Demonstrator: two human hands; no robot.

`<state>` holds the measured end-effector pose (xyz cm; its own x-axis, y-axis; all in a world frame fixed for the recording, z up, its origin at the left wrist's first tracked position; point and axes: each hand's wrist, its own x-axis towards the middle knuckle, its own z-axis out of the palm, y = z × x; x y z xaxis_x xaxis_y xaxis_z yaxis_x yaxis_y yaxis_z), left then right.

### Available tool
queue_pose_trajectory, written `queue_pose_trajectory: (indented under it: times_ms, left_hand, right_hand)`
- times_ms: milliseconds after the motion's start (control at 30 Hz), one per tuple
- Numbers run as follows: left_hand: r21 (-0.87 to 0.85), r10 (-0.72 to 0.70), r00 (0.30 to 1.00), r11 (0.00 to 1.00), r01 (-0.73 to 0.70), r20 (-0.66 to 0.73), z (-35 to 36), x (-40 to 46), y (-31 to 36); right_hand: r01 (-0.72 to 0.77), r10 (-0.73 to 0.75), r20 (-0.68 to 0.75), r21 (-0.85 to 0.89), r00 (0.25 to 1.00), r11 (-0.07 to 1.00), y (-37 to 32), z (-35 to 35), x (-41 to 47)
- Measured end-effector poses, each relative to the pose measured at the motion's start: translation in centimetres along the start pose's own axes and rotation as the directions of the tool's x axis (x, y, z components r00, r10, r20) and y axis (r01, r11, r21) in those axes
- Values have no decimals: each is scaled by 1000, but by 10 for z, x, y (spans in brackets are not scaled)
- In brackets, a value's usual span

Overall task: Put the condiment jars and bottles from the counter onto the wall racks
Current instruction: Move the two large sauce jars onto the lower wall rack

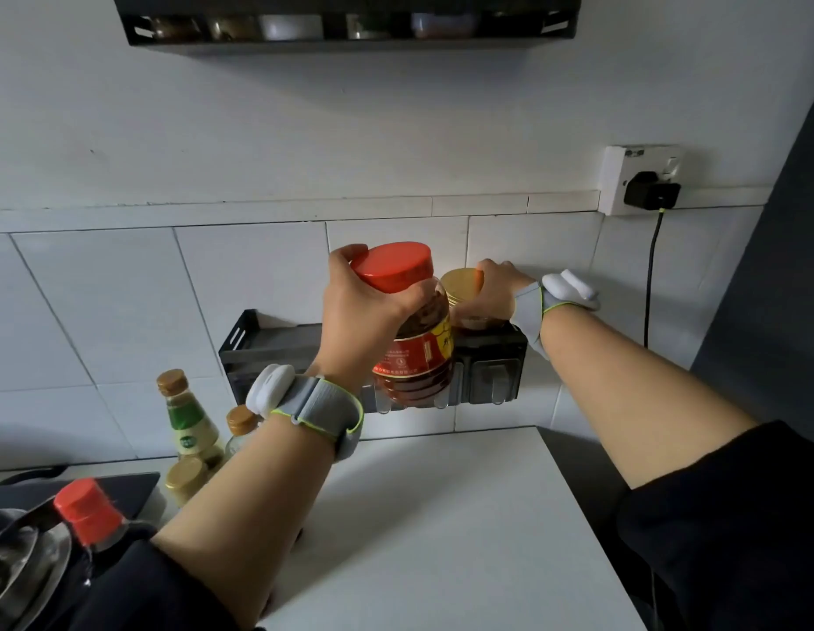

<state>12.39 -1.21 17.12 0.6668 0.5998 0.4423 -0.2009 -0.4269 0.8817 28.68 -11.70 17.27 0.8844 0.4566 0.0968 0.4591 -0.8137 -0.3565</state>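
My left hand (364, 311) grips a large jar with a red lid (418, 357) by its top, holding it in the air just in front of the lower black wall rack (259, 348). My right hand (496, 289) is closed around a gold-lidded jar (459, 284) that stands at the right end of that rack. On the counter at the left stand a green-labelled bottle (186, 416), a smaller brown-capped bottle (241, 425) and a gold-lidded jar (186, 478). A dark bottle with a red cap (88, 512) is at the lower left.
An upper black rack (350, 20) with several containers hangs at the top of the wall. A socket with a black plug (642, 184) and cable is at the right. The white counter (441, 516) lies below. Metal cookware (18, 562) fills the lower left corner.
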Motion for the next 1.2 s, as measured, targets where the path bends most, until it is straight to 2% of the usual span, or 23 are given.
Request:
queue_pose_trajectory:
  times_ms: [133, 233, 333, 533, 733, 933, 1033, 1133, 1200]
  left_hand:
    - [9, 47, 999, 999, -47, -10, 2, 19, 21]
    - [5, 86, 996, 996, -85, -24, 10, 40, 43]
    - [2, 119, 993, 993, -119, 19, 26, 61, 60]
    - [47, 122, 988, 991, -127, 90, 62, 95, 57]
    - [89, 105, 981, 989, -121, 164, 85, 113, 42]
    - [192, 44, 913, 973, -132, 407, 83, 139, 48]
    - [235, -37, 881, 968, -85, 472, 74, 146, 52]
    - [272, -92, 895, 962, -34, 437, 81, 136, 56]
    - [330, -75, 950, 943, -30, 302, 94, 122, 57]
  right_hand:
    - [-32, 29, 42, 71, 999, 997, 6, -1, 0]
    - [-41, 40, 6, 127, 999, 991, 17, -17, -7]
    - [-40, 48, -34, 201, 998, 979, 38, -39, -20]
    - [-53, 46, 39, 182, 998, 982, 75, -54, -48]
    - [-108, 78, 138, 226, 987, 968, 106, -38, -58]
    - [-146, 90, 182, 323, 979, 935, 105, -23, -57]
    - [-164, 88, 221, 359, 971, 919, 99, -19, -58]
    - [-188, 107, 238, 353, 965, 917, 96, -17, -59]
    - [-201, 116, 254, 338, 960, 919, 93, -15, -59]
